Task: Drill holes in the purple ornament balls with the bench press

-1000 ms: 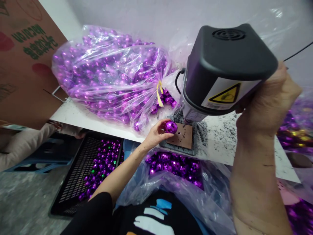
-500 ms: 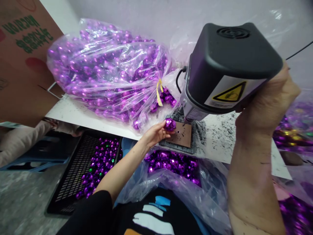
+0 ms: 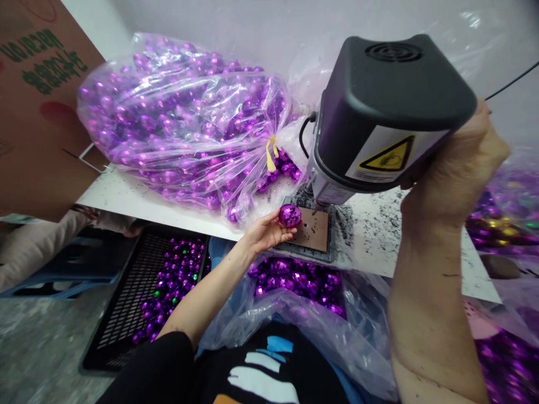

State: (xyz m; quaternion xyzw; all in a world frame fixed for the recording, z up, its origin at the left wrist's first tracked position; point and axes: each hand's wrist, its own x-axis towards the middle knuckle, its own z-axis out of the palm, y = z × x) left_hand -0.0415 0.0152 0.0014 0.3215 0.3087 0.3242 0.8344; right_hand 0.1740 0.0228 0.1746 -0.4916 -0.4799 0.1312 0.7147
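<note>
My left hand (image 3: pixel 269 231) has its thumb and fingers closed around a purple faceted bauble (image 3: pixel 289 215). Dark specks or holes show on the bauble's top. It is held over the left part of a brown board (image 3: pixel 314 238) with a small hole, lying on the metal base (image 3: pixel 327 257) of a bench drill press. The drill press's black motor housing (image 3: pixel 404 84) hides much of what is beneath it. My right hand (image 3: pixel 467 151) is raised at the housing's right side, its fingers curled and mostly hidden; what they grip cannot be seen.
A tied clear bag of purple baubles (image 3: pixel 181 123) lies on the white table (image 3: pixel 374 235), which is strewn with dark shavings. More baubles (image 3: pixel 298 280) fill a plastic-lined container below the edge. A black crate (image 3: pixel 122 314) stands left, near another person's sleeve (image 3: pixel 37 252) and a cardboard box (image 3: pixel 37 140).
The bauble has turned in my left hand, so dark specks now show on top. That hand has shifted slightly left. My right hand stays beside the housing; the whole view has drifted a little.
</note>
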